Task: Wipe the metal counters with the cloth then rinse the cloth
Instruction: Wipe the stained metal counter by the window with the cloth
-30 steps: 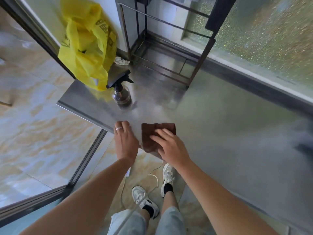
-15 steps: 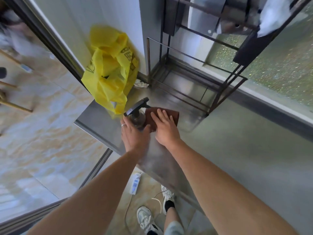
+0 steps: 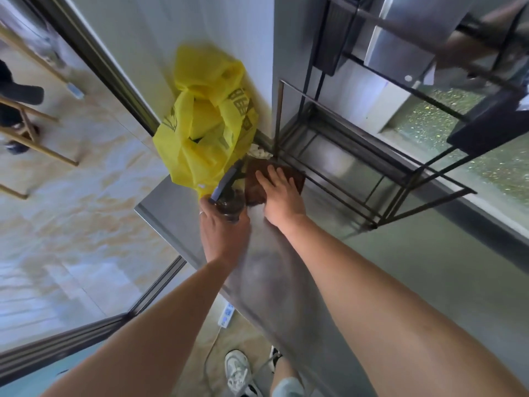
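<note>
Head view: right hand point(image 3: 282, 200) presses the cloth point(image 3: 259, 181) flat on the tabletop point(image 3: 171, 213); left hand point(image 3: 223, 233) grips the spray bottle point(image 3: 230, 206), which a careless swipe could topple.

A pale wall point(image 3: 137, 32) rises behind the corner, with a dark metal door frame point(image 3: 94, 61) running along its left side. Beyond the frame, the floor point(image 3: 71, 213) is glossy beige marbled tile, bright with daylight. Thin wooden furniture legs point(image 3: 34, 144) stand on it at far left. On the right, a frosted, speckled green window point(image 3: 492, 164) lets in light above a grey sill. A white power strip point(image 3: 226, 314) lies on the floor below.
</note>
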`<state>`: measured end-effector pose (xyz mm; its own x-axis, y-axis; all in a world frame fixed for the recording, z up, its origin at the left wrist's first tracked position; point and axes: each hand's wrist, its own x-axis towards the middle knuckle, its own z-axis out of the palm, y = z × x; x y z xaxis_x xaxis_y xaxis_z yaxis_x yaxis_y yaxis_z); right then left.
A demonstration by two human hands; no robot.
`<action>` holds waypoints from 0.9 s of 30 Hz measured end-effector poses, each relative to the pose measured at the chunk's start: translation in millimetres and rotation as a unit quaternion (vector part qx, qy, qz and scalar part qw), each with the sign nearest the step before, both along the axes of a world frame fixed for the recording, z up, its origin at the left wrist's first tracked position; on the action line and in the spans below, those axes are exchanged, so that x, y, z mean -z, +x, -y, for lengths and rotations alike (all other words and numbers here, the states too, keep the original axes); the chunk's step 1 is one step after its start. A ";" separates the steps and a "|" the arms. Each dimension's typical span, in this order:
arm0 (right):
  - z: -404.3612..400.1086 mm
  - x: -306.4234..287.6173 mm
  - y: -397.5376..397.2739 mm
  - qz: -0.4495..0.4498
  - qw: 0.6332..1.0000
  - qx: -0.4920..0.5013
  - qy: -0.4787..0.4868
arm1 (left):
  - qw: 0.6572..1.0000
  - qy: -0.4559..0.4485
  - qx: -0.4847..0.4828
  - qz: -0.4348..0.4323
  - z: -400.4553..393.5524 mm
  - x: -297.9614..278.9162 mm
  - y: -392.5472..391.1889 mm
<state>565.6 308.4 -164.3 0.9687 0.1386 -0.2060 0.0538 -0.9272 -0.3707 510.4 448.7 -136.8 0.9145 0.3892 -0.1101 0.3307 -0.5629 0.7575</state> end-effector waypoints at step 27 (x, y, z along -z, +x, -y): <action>1.1 -12.6 -15.6 -0.040 0.996 -0.069 0.032 | 0.998 0.028 0.063 0.000 -13.7 -12.7 -21.4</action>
<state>550.0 307.4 -151.7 0.9205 0.2845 -0.2677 0.1474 -0.8875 -0.4366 489.1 462.3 -124.1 0.9568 0.2762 -0.0907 0.2539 -0.6420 0.7234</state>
